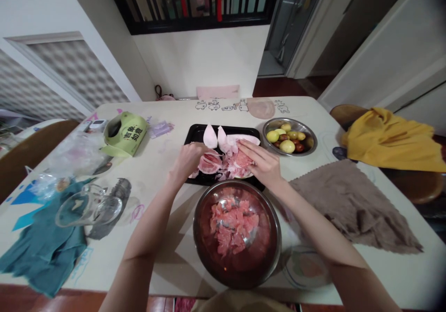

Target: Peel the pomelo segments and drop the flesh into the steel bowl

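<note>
A black tray (pixel 190 133) holds pink pomelo pieces and pale peels (pixel 210 137). At its left side my left hand (pixel 191 159) has its fingers curled against a pomelo segment (pixel 210 163); the fingertips are partly hidden. My right hand (pixel 263 161) is closed around a piece of pomelo flesh (pixel 243 160) on the tray's right, fingers over the top and thumb on the near side. Torn membrane lies between the hands. Just in front of the tray stands a steel bowl (pixel 202 256) with loose pink pomelo pulp (pixel 232 226) inside.
Behind my right hand is a steel bowl of fruit (pixel 310 150). A brown cloth (pixel 351 205) lies to the right, beside a glass dish (pixel 306 268). On the left are a glass pitcher (pixel 87 210), a teal cloth (pixel 52 242) and a green package (pixel 125 133).
</note>
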A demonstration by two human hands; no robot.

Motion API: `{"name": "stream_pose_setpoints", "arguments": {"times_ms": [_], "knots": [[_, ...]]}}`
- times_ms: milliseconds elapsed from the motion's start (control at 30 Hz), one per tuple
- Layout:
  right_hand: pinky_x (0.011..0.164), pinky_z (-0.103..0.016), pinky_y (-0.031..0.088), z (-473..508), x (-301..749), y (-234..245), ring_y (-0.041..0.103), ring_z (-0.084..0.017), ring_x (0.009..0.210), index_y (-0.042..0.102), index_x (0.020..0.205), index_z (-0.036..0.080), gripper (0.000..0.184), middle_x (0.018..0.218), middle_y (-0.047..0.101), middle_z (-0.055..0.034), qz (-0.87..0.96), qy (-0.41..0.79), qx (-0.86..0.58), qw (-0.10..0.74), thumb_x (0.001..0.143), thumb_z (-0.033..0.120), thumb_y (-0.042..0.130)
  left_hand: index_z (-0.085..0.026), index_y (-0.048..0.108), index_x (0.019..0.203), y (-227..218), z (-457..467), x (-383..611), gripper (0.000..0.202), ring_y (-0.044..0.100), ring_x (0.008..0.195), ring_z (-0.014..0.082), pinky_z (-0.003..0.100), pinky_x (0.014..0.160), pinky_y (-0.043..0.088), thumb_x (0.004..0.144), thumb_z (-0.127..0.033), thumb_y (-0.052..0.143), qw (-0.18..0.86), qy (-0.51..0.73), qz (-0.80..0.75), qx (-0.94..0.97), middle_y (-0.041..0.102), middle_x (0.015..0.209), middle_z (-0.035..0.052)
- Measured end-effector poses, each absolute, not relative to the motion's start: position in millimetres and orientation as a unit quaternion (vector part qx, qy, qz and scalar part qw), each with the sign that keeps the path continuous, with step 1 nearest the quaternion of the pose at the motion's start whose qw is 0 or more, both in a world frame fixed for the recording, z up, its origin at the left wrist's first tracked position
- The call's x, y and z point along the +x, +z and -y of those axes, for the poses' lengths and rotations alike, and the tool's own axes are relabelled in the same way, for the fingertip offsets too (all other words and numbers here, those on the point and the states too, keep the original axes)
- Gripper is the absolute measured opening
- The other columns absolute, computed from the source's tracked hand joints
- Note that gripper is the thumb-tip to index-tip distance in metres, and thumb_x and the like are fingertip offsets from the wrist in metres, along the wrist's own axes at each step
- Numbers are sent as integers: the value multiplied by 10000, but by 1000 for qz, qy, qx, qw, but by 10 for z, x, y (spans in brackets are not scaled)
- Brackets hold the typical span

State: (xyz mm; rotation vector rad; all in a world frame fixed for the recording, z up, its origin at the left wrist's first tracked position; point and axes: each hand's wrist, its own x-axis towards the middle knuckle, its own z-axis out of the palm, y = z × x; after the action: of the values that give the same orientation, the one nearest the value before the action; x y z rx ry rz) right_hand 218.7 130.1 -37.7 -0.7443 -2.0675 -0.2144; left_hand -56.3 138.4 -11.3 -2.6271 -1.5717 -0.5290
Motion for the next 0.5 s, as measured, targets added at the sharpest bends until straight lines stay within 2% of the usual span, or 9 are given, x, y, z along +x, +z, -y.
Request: {"name": "stream_pose_setpoints", "arguments": {"times_ms": [67, 133, 233, 367, 433, 500], "knots": [[1041, -343, 597, -1295, 2177, -386, 686, -216, 1237, 601, 1421, 188, 488, 1358, 690, -108, 836, -91, -297, 453, 948, 91, 534, -292, 771, 1149, -77, -1345, -541, 418, 759, 953, 222, 254, 711, 568, 898, -31, 561, -2, -106, 517, -850, 794, 1111, 62], [1036, -339, 599, -1285, 2168, -390, 687, -217, 1235, 573, 1452, 200, 516, 1365, 686, -107, 836, -91, -293, 455, 949, 92, 534, -288, 725, 1229, -57, -1303, -479, 451, 729, 1122, 227, 290, 850, 592, 915, -31, 528, -23, -81, 523, -848, 758, 1239, 54], [1048, -355, 595, -1260, 2156, -389, 673, -220, 1257, 507, 1510, 246, 582, 1398, 666, -86, 838, -83, -277, 464, 951, 81, 521, -242, 650, 1331, -64, -1241, -318, 425, 620, 1335, 228, 365, 1066, 542, 968, -90, 491, -74, -161, 491, -853, 687, 1380, 66], [1054, -401, 588, -1228, 2150, -381, 642, -244, 1293, 454, 1545, 273, 621, 1415, 650, -98, 839, -77, -250, 478, 957, 85, 522, -189, 508, 1474, -110, -1160, -82, 445, 571, 1388, 231, 409, 1171, 463, 1034, -232, 459, -165, -345, 454, -805, 581, 1502, 126], [1016, -411, 596, -1219, 2147, -380, 654, -256, 1252, 473, 1534, 274, 606, 1350, 675, -115, 831, -92, -253, 486, 957, 102, 547, -180, 495, 1482, -131, -1122, -7, 453, 593, 1359, 248, 431, 1160, 467, 1049, -305, 448, -235, -391, 456, -764, 617, 1455, 141], [944, -405, 607, -1213, 2143, -383, 674, -258, 1150, 511, 1510, 280, 581, 1222, 699, -117, 818, -120, -267, 495, 953, 125, 574, -171, 566, 1415, -148, -1089, 37, 444, 657, 1260, 260, 441, 1120, 497, 1061, -399, 424, -315, -402, 465, -723, 692, 1343, 136]]}}
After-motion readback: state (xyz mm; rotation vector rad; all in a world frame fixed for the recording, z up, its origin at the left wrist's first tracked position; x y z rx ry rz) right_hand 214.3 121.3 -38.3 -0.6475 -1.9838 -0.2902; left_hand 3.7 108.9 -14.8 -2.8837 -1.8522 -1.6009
